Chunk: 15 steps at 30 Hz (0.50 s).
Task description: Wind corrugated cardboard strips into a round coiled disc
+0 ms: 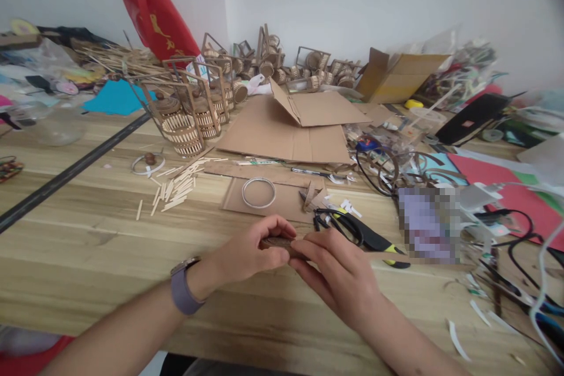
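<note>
A small round brown coil is held between both hands above the wooden table. My left hand curls around its left side, thumb in front and fingers behind. My right hand pinches its right edge, fingers pressed together. From behind the right hand a thin brown strip runs out to the right. Beyond the hands a pale ring lies on a cardboard piece. Short light wooden sticks are scattered to the left of it.
Small slatted baskets with tall frames stand at the left back. Flat cardboard lies in the middle. Black-and-yellow cutters are beside the right hand. Cables, coloured paper and a black speaker are on the right.
</note>
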Tool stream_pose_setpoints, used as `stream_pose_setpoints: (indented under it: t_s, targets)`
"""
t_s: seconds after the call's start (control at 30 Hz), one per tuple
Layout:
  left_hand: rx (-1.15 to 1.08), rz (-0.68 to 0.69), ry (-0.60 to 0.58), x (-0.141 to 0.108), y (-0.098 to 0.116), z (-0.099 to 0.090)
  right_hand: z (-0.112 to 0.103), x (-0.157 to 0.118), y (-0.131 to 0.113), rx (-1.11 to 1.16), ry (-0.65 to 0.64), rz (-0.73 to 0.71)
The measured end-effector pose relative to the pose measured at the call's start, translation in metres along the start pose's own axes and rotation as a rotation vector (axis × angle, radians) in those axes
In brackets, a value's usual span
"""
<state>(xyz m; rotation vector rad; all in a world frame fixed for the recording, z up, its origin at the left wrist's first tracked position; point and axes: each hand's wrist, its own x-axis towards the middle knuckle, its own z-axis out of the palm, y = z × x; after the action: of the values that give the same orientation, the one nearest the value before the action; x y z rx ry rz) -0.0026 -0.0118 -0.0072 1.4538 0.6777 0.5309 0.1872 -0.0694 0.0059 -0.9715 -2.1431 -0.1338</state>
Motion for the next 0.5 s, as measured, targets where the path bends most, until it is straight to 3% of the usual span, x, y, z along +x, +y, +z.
stream_pose_setpoints:
  t_s: [0.1,0.27,0.5]
  targets:
    - [-0.007,-0.001,0.001,-0.001,-0.001,0.001,0.001,0.000,-0.002,-0.002,0.020,-0.004]
    - [-0.065,0.008,0.003,-0.004,0.004,0.005,0.002,-0.003,-0.008,0.003,0.160,0.077]
    - [-0.134,0.033,-0.026,-0.009,0.010,0.008,0.000,-0.004,-0.011,0.206,0.132,0.112]
